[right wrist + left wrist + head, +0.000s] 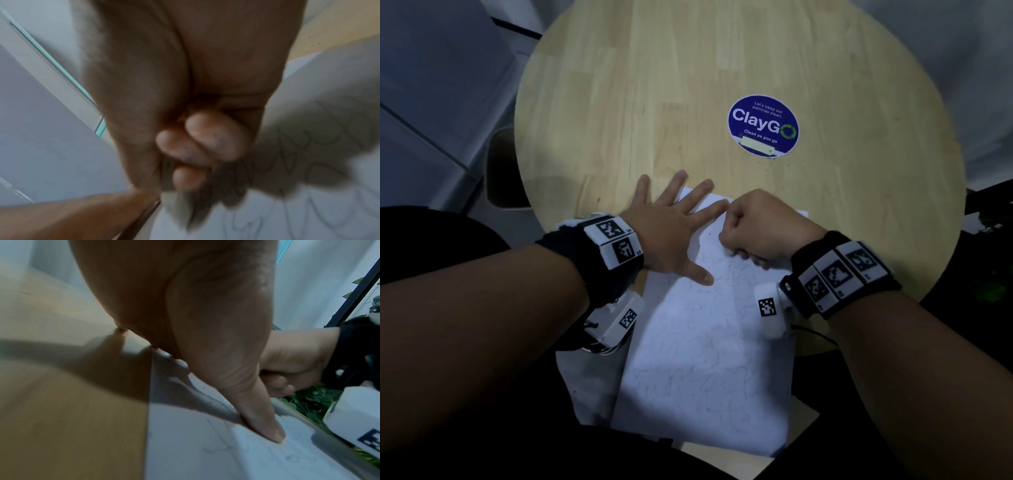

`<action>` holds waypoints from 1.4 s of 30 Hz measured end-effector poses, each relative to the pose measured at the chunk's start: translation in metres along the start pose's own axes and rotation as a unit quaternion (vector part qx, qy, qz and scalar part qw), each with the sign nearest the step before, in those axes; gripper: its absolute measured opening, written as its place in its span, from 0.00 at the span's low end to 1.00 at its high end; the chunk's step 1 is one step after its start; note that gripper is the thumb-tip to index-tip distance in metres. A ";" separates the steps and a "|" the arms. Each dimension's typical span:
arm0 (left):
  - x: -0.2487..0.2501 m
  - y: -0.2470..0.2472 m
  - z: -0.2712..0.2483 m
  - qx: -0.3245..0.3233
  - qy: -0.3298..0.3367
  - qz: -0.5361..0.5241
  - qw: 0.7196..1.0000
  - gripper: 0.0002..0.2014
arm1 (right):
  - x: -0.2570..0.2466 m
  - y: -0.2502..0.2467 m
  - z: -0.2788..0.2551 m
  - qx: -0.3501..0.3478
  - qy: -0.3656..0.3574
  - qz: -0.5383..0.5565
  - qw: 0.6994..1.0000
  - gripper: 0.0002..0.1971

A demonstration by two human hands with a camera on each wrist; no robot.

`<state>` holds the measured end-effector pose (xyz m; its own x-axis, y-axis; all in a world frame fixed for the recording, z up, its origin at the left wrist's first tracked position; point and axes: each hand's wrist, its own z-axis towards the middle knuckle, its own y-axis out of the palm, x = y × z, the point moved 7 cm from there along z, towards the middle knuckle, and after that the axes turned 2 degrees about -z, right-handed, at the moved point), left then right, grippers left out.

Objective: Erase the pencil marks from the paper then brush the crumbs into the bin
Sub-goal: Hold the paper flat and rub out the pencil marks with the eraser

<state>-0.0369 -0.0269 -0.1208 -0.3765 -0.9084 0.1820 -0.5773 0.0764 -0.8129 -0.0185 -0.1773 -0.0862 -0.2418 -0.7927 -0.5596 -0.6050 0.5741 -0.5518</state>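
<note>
Head view: nearest the person, a white sheet of paper [705,359] lies on the near edge of a round wooden table [688,61], its near end hanging out over the rim. Faint pencil scribbles [698,383] cover most of the sheet. A second, paler sheet [589,387] shows beneath it at the near left.

Farther in, the left hand [671,226] lies flat, palm down, at the sheet's far left corner. Its fingers are spread; the thumb and the two fingers on the right press on the paper, while the other two reach onto bare wood. The left wrist view shows the thumb tip flat against the sheet.

Just right of it, the right hand [763,229] is curled into a fist over the far part of the paper, knuckles nearly touching the left forefinger. The right wrist view shows the fingertips [213,138] folded tight into the palm, and a blurred pale shape beneath them against the sheet; I cannot tell whether that is an eraser or what the fist pinches.

Both wrists wear black bands with white marker blocks.

Beyond the hands, a round blue sticker [763,125] reading "ClayGo" sits on the table's far right part, well apart from the paper.
</note>
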 end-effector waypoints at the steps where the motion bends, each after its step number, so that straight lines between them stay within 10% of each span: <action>1: 0.000 0.000 0.000 0.000 0.001 0.004 1.000 0.64 | 0.000 0.004 -0.002 -0.025 0.001 -0.011 1.000 0.04; 6: 0.000 0.000 0.000 -0.001 -0.003 -0.002 1.000 0.64 | -0.003 -0.018 0.003 0.137 -0.042 -0.003 0.990 0.04; 10: 0.001 -0.001 0.000 -0.001 0.000 0.006 1.000 0.64 | 0.001 0.005 -0.001 -0.004 -0.008 -0.013 1.000 0.05; 15: 0.001 0.000 -0.001 -0.005 -0.004 -0.004 1.000 0.64 | -0.003 -0.022 0.002 0.180 -0.056 -0.013 0.982 0.05; 20: 0.000 0.000 0.000 0.006 0.002 -0.002 1.000 0.64 | 0.004 0.008 0.000 -0.016 -0.019 0.017 1.000 0.03; 31: -0.051 -0.018 -0.016 -0.010 -0.074 -0.039 0.996 0.67 | 0.036 -0.004 0.001 0.057 -0.007 0.302 0.952 0.10; 38: -0.055 -0.012 -0.016 -0.009 -0.080 -0.055 0.995 0.68 | 0.011 0.053 -0.019 -0.135 0.064 0.394 0.907 0.07; 42: -0.056 -0.011 -0.015 -0.005 -0.075 -0.061 0.995 0.68 | 0.025 -0.003 0.013 0.100 0.038 0.513 0.852 0.06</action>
<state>-0.0207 0.0299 -0.1140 -0.1914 -0.9623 0.1933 -0.6188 -0.0346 -0.7848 -0.0128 -0.1963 -0.1072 -0.6190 0.1403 -0.7728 0.0932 0.9901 0.1052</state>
